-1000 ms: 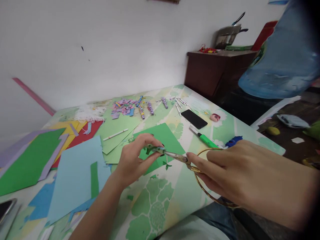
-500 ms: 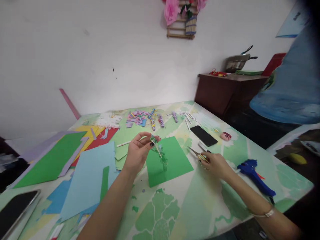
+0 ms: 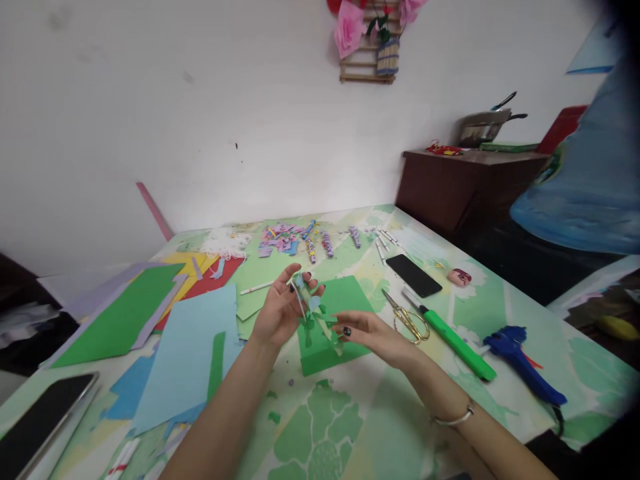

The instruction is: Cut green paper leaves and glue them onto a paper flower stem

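My left hand (image 3: pixel 285 310) is closed on a small paper craft (image 3: pixel 314 303) with pale blue and green pieces and a thin white stick. It is held tilted above a green paper sheet (image 3: pixel 357 293). My right hand (image 3: pixel 373 337) reaches in from the right, its fingertips at the craft's lower green end in what looks like a pinch. Scissors with gold handles (image 3: pixel 411 325) lie on the table beyond my right hand. Next to them is a green utility knife (image 3: pixel 457 343).
A blue glue gun (image 3: pixel 523 367) lies at the right, and a black phone (image 3: pixel 414 275) behind the scissors. Coloured paper sheets (image 3: pixel 187 353) cover the left side, with another phone (image 3: pixel 45 413) in front. Paper scraps (image 3: pixel 280 239) and patterned paper rolls (image 3: pixel 327 244) sit at the back.
My right hand has let go of the scissors, now lying on the table, and moved left to the paper craft. My left hand still holds the craft, turned a little.
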The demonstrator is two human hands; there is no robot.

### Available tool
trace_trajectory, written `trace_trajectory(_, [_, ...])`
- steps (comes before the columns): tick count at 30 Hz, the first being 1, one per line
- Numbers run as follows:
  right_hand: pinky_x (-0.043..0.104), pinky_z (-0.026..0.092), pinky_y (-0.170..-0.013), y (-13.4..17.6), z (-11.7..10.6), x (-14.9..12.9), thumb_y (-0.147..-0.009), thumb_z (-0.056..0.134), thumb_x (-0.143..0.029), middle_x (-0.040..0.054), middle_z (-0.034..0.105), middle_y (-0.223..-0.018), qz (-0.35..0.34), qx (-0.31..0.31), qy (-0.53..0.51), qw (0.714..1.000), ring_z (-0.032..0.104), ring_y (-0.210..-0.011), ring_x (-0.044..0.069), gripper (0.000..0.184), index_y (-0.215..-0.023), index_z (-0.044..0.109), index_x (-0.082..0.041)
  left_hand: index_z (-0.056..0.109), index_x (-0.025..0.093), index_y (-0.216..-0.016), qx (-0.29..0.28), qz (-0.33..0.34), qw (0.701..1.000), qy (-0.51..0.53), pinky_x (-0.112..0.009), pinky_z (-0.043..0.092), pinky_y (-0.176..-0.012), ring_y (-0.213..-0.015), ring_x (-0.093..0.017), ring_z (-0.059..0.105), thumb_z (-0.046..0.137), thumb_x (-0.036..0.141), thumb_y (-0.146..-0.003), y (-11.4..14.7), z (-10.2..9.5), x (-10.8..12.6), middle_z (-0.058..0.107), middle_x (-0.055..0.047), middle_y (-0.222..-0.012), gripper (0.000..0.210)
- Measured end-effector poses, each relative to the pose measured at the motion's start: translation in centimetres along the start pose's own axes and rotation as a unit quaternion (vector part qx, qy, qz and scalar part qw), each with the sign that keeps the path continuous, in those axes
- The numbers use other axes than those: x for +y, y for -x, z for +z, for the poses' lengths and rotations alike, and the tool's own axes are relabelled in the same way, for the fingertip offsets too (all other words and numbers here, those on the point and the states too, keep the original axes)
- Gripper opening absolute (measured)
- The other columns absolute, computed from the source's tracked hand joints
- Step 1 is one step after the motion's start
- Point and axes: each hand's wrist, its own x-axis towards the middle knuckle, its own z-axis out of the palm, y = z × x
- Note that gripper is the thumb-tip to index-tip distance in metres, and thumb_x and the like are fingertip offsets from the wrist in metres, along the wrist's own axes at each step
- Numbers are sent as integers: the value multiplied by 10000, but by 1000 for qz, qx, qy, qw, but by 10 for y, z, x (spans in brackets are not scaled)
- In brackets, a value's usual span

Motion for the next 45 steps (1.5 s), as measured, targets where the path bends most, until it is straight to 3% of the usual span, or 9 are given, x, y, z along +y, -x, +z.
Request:
trace_trajectory(5, [391,504,-841,-10,15,5,-616,797,-388,84,699,-907,-2,-103,-155,983,680,-881,222,574,-1094,594,-143,630,227,-987,-2,-9,1000,4,-401,495,-928,-753,-139,652,841,263,-592,0,-2,0,671,15,-827,449])
trace_trajectory(11, [290,521,-738,-11,17,14,-577,828,-235,54,713,-796,7,-117,-221,968,685,-751,164,440,-965,645,-138,647,226,-988,-11,-26,1000,15,-388,489,-942,-763,-141,666,840,252,-595,-1,-5,-2,692,11,-839,439])
trace_trajectory(14, [296,524,-746,-10,20,21,-564,835,-220,53,720,-799,9,-87,-234,968,688,-752,166,411,-924,651,-146,642,226,-1029,-21,-26,999,-11,-422,457,-982,-939,-206,666,794,294,-664,-1,-4,-4,695,-46,-1049,401])
trace_trajectory(18, [292,533,-705,-9,21,27,-543,844,-221,41,726,-814,2,-4,-246,969,696,-738,173,470,-956,622,-178,612,206,-1111,-31,-41,997,-48,-460,437,-993,-1194,-303,536,681,352,-783,-3,0,-7,541,-101,-1339,366])
trace_trajectory(24, [342,539,-772,-11,17,28,-545,844,-247,40,719,-835,-42,124,-234,963,695,-776,193,440,-915,615,-183,628,178,-1083,-11,-50,991,-124,-407,503,-875,-1124,-301,579,644,428,-797,-6,-3,-20,593,-131,-1235,381])
trace_trajectory(28, [364,537,-813,-13,18,29,-580,826,-265,43,705,-852,-69,181,-210,958,679,-807,194,397,-906,615,-184,628,171,-1075,-1,-6,971,-237,-326,505,-839,-1019,-244,615,808,213,-635,-5,-6,-29,626,-113,-1148,477])
trace_trajectory(32, [373,535,-842,-13,21,30,-619,799,-251,42,690,-891,-85,205,-183,958,665,-846,192,370,-929,606,-191,626,174,-1012,11,-2,962,-271,-286,510,-800,-895,-186,637,806,131,-612,-3,-5,-32,644,-77,-1060,440])
trace_trajectory(37, [395,527,-880,-11,24,32,-674,749,-237,44,672,-917,-97,209,-138,963,665,-891,206,350,-980,587,-193,616,170,-981,26,7,955,-295,-281,500,-797,-893,-180,626,795,171,-628,-3,-2,-34,642,-70,-1024,396])
trace_trajectory(45, [388,553,-810,-8,28,41,-700,702,-231,28,646,-852,-117,229,-39,966,676,-832,204,380,-1059,583,-197,626,147,-868,19,13,951,-308,-267,489,-749,-814,-168,621,775,270,-657,-3,-3,-33,652,-44,-874,286])
